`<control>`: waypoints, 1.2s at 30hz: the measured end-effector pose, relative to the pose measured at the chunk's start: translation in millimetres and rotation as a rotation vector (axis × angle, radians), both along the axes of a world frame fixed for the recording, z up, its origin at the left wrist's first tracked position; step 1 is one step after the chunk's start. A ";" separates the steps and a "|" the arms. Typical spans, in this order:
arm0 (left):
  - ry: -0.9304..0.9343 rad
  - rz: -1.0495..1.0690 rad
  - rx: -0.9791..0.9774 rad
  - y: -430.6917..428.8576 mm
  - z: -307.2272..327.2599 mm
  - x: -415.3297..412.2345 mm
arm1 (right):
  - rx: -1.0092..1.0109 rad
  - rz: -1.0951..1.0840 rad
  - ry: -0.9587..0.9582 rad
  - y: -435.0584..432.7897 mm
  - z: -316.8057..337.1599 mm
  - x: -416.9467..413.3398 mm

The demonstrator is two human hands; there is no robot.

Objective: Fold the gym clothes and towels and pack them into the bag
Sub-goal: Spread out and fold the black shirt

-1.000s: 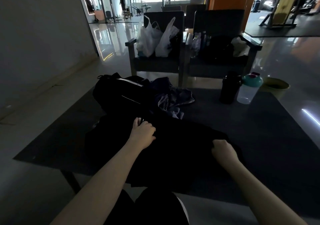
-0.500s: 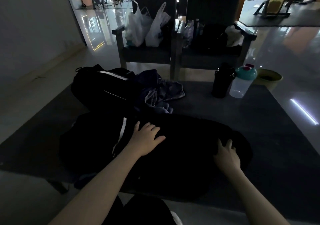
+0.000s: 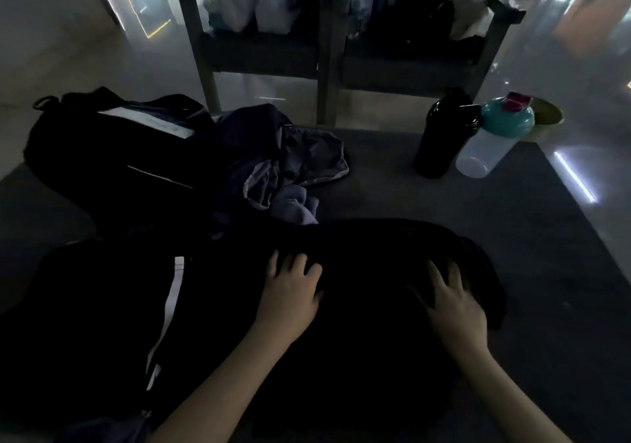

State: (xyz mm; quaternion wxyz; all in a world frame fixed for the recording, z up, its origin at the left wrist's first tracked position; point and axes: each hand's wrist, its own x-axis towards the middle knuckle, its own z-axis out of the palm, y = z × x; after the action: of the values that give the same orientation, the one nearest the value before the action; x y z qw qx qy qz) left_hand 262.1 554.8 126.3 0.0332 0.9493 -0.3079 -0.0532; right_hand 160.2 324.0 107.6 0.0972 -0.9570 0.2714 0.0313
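Black garment (image 3: pixel 358 306) lay under both flat, unclenched hands, left (image 3: pixel 290 292) and right (image 3: pixel 454 302); bag (image 3: pixel 112 149), crumpled clothes (image 3: pixel 290 169) and bottles (image 3: pixel 440 135) stood beyond it.

It reads as a gym's seating corner. Two dark armchairs (image 3: pixel 259 57) stand side by side on a glossy, light-reflecting floor (image 3: pixel 563 50). In front of the armchairs, a low dark counter (image 3: pixel 512 238) carries a black shaker bottle (image 3: pixel 440 135), a teal-lidded shaker (image 3: pixel 491 142) and, further left, a black sports bag (image 3: pixel 102 149).

I see a dim feed; light comes from beyond the hands (image 3: pixel 290 292), glaring off the floor (image 3: pixel 563 67). The cloth (image 3: pixel 362 333) under them is featureless black; edges warp.
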 end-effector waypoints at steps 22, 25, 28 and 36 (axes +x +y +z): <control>0.252 0.318 -0.348 22.9 22.5 -163.8 | 0.118 0.702 0.120 -0.7 27.7 -125.5; 0.338 0.471 -0.538 -0.4 52.8 -148.3 | 0.052 0.643 0.112 -10.4 23.5 -136.8; 0.379 0.561 -0.731 -19.4 87.2 -135.2 | 0.100 0.522 -0.057 -22.7 34.2 -139.0; 0.665 0.666 -1.057 -34.6 117.6 -128.7 | 0.679 0.105 -0.342 -66.7 84.5 -134.0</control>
State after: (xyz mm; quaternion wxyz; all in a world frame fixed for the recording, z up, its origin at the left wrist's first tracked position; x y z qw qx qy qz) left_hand 133.4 520.2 243.9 0.5964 0.7832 0.0408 -0.1710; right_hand 26.2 257.3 192.1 0.4509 -0.8743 0.1760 -0.0356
